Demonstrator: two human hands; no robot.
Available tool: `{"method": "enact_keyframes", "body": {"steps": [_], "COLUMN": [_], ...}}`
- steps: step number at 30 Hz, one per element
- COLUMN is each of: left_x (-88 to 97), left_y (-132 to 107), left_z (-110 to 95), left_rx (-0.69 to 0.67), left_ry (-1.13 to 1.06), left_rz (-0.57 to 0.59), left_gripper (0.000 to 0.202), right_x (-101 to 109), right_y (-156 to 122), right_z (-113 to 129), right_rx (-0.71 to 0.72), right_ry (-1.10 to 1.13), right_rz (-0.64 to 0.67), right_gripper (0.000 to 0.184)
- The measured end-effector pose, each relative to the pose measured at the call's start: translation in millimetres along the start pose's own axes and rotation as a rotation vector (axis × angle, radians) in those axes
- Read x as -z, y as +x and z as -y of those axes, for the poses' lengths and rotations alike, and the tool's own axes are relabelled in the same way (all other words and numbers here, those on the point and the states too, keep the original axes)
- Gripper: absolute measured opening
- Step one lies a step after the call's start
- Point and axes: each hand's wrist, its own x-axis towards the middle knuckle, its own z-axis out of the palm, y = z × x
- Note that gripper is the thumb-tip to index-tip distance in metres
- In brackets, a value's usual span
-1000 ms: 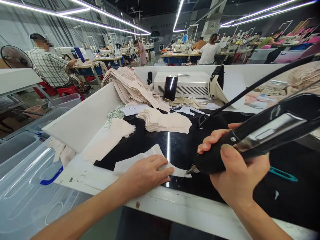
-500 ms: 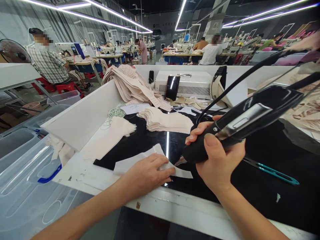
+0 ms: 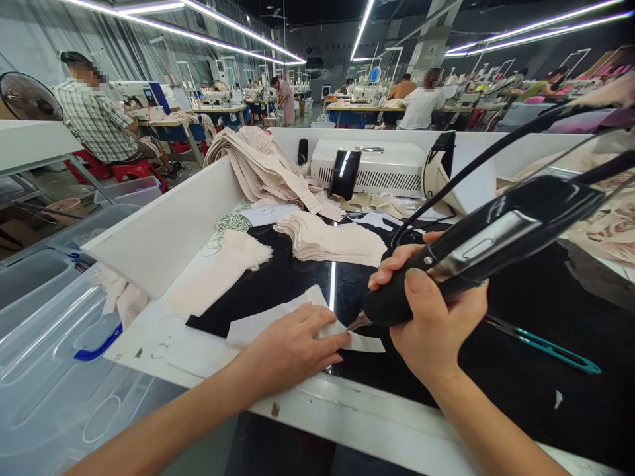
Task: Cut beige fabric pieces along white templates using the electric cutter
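Black, glossy sheeting (image 3: 520,390) covers much of my white worktop (image 3: 357,400). Beyond my hands, a wavy-edged stack (image 3: 340,241) of pale, soft-looking cloth lies close by; to its left are a pale panel (image 3: 225,268), tangled green string (image 3: 231,223) and a printed paper (image 3: 270,213). Farther back, a dark phone (image 3: 346,175) leans against a white box (image 3: 387,165) with slotted vents. A white board (image 3: 163,238) walls off the left side, and the cable (image 3: 471,158) arches over the right. A slim teal tool (image 3: 560,354) lies right of my wrist, near a tiny scrap (image 3: 558,399).

My left hand (image 3: 292,340) lies flat, fingers extended, on the thin white piece (image 3: 265,324) near the front edge. My right hand (image 3: 436,314) grips the smooth black cutter (image 3: 496,235), its pointed metal tip at the piece's curved edge, just beside my left index finger.
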Motion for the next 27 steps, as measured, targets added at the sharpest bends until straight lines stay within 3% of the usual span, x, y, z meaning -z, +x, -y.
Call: {"method": "enact_keyframes", "body": {"steps": [5,11,17,27], "left_x": [-1.5,-0.1,1.0,1.8], "left_y": [-0.2,0.0,-1.1,-1.1], "left_z": [0.1,-0.3,-1.5,-3.1], "left_rx": [0.015,0.040,0.085,0.114], "left_ry": [-0.018,-0.045,-0.083,-0.108], "left_rz": [0.015,0.001,0.010,0.032], "left_gripper": [0.027,0.027,0.030,0.032], "right_x": [-0.5,-7.4,-9.8,-16.4], "right_y": [1.5,4.7,5.0,10.0], "right_z": [-1.8,-7.4,-10.9,-15.2], "right_rx": [0.010,0.007,0.030,0.006], "right_ry": [-0.029,0.004,-0.019,-0.020], "right_rz": [0.012,-0.019,0.007,0.004], "right_gripper": [0.037,0.047,0.039,0.044]}}
